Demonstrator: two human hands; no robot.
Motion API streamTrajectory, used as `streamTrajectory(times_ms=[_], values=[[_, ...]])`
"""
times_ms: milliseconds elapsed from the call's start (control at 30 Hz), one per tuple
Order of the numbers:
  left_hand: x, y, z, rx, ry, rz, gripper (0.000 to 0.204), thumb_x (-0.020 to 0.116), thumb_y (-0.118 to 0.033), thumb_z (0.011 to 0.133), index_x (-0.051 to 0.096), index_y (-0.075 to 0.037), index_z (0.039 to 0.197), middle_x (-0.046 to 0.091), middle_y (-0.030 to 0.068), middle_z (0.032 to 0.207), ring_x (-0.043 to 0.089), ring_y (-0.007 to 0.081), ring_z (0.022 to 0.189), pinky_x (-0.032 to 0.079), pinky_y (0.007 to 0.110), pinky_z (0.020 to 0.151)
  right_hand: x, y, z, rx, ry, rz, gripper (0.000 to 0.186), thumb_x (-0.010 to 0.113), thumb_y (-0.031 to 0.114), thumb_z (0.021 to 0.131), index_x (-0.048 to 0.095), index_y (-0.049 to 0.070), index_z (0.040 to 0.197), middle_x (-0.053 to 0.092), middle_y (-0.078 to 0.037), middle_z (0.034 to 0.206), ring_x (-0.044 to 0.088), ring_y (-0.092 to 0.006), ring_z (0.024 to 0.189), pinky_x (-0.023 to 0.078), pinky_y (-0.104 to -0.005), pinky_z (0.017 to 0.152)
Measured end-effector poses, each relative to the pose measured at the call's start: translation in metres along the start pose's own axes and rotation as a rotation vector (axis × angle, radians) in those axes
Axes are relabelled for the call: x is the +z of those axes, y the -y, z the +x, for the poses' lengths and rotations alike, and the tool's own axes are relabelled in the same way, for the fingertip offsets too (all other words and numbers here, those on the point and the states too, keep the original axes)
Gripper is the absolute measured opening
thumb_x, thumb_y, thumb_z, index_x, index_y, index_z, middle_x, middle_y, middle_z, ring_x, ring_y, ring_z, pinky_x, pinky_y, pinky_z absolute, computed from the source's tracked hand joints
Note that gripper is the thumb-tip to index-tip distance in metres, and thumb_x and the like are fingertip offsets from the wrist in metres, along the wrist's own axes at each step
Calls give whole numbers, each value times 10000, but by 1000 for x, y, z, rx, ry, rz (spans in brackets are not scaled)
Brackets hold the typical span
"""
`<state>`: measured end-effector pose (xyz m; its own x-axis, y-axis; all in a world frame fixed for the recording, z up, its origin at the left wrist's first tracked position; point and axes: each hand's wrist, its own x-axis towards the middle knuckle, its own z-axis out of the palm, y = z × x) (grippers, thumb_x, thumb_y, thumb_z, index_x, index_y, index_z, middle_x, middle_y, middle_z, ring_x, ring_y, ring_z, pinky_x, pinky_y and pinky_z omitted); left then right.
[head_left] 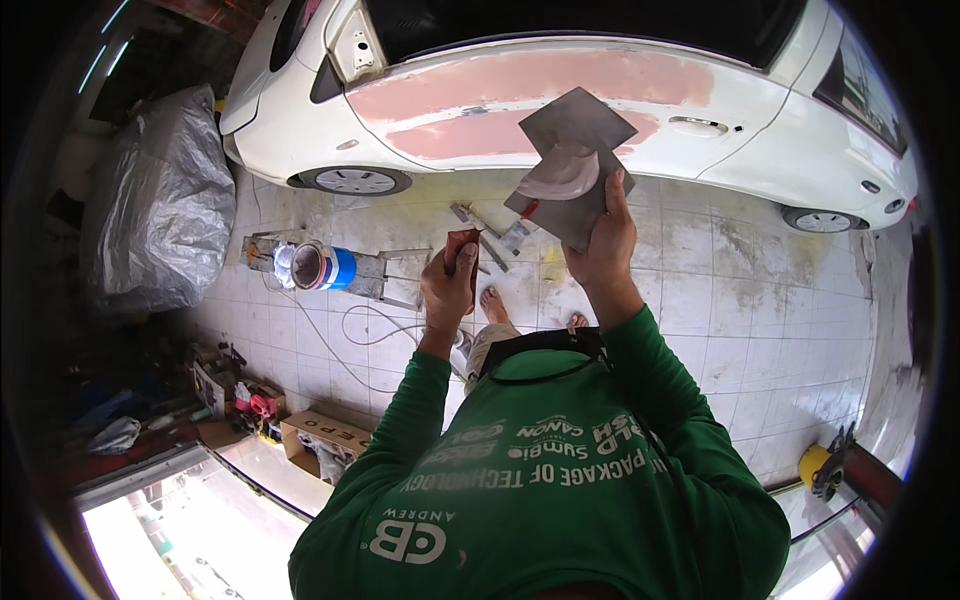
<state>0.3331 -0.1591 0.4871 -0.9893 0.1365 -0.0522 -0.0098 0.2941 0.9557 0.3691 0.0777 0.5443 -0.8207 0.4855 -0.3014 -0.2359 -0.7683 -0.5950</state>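
My right hand [607, 245] grips the lower edge of a grey putty board [575, 220], thumb laid along its side. The board looks like two overlapping square plates; whether they are joined I cannot tell. A smooth mound of pinkish-grey putty [563, 172] lies across its middle, and a small bright red streak [529, 209] shows near the left corner. Closed around a reddish-brown, flat-looking piece [459, 240], my left hand [450, 285] is held lower and to the left, apart from the board. Its fingers hide most of that piece.
Ahead stands a white car [470, 165] with pink filler patches [540, 80] along its side. On the tiled floor are a blue can [340, 268], tools [485, 238] and a looping hose [345, 365]. A covered bulky object [160, 205] and a cardboard box [315, 440] stand left.
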Motion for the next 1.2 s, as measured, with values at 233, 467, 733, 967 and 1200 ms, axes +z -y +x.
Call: streamTrajectory(times_ms=[233, 467, 733, 967, 1200], values=[[-109, 205, -13, -849, -459, -712, 543, 592, -594, 981, 626, -77, 1145, 679, 54, 850, 624, 156, 745, 495, 330, 649, 31, -48, 23, 153, 47, -41, 452, 431, 414, 1095, 503, 113, 1425, 638, -51, 1332, 634, -218, 1196, 537, -392, 992], [-196, 371, 47, -597, -431, -159, 210, 713, -214, 954, 667, -39, 1060, 710, 67, 830, 652, 152, 671, 522, 317, 585, 64, -167, 71, 406, 61, -203, 472, 383, 425, 1107, 512, 105, 1430, 651, -87, 1307, 672, -247, 1122, 572, -422, 923], [-292, 491, 171, -619, -235, 526, 355, 665, -349, 927, 682, -34, 1090, 734, 221, 987, 707, 421, 938, 536, 503, 813, 95, -282, 117, 613, 185, -113, 483, 353, 425, 1113, 524, 87, 1412, 643, -119, 1327, 662, -273, 1170, 566, -443, 975], [-316, 503, 220, -586, -111, -183, 233, 700, -211, 934, 685, -20, 1066, 694, 65, 837, 634, 137, 733, 514, 316, 678, 101, -338, 138, 683, 188, -148, 511, 351, 438, 1111, 520, 63, 1413, 634, -134, 1337, 649, -282, 1190, 539, -456, 1020], [-317, 495, 233, -594, -27, 392, 351, 673, -267, 940, 658, 5, 1161, 728, 213, 1076, 703, 348, 972, 535, 456, 848, 108, -373, 147, 685, 135, -133, 499, 356, 440, 1109, 526, 65, 1392, 651, -130, 1294, 659, -273, 1164, 552, -447, 1006]])
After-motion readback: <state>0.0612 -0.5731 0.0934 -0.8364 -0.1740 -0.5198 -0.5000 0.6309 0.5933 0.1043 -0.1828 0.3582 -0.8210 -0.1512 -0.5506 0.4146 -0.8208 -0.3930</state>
